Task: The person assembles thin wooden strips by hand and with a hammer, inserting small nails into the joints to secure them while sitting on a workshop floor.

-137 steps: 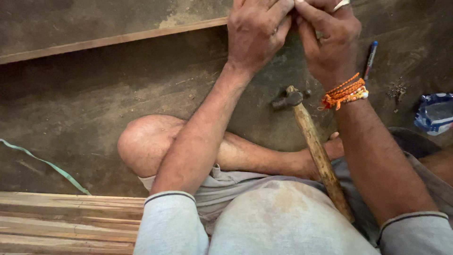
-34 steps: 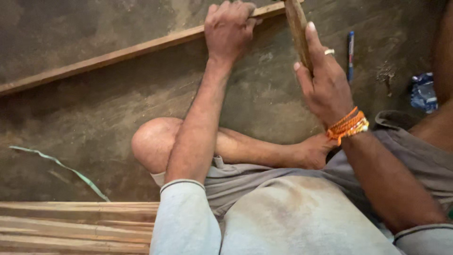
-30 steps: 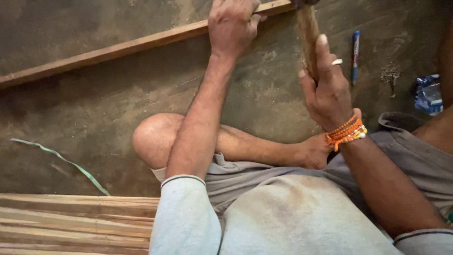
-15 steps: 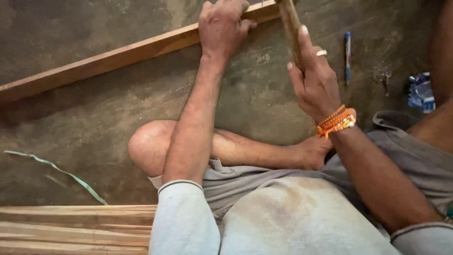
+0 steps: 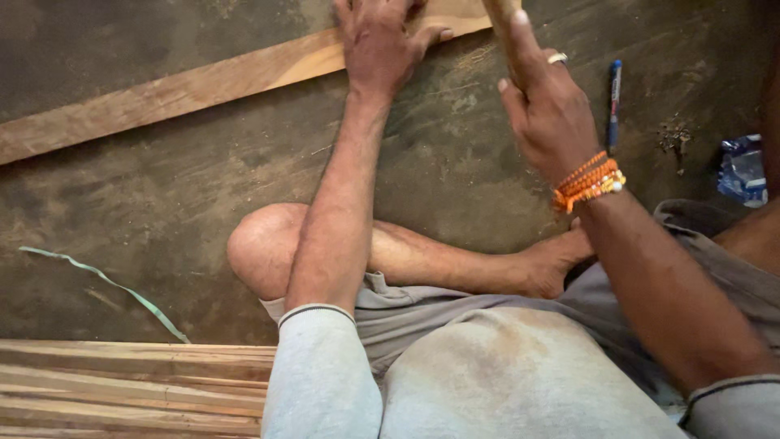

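Observation:
I sit cross-legged on a dark earthen floor. A long wooden plank [image 5: 187, 85] lies across the floor in front of me, running from the left edge up to the top right. My left hand [image 5: 378, 41] presses flat on the plank near its right end. My right hand [image 5: 548, 110], with a ring and orange bead bracelets, grips the wooden handle of a hammer [image 5: 502, 20]. The handle points up out of the frame, so the hammer head is hidden.
A blue pen [image 5: 614, 102] lies on the floor right of my right hand. A crumpled blue-and-white wrapper [image 5: 741, 171] sits at the right edge. A thin green strap [image 5: 106, 284] lies at the left. Stacked wooden slats [image 5: 130, 390] fill the bottom left corner.
Earlier both hands worked together at the plank with the hammer lying by my leg. Now my right hand holds the hammer raised, and the handle has swung slightly between frames.

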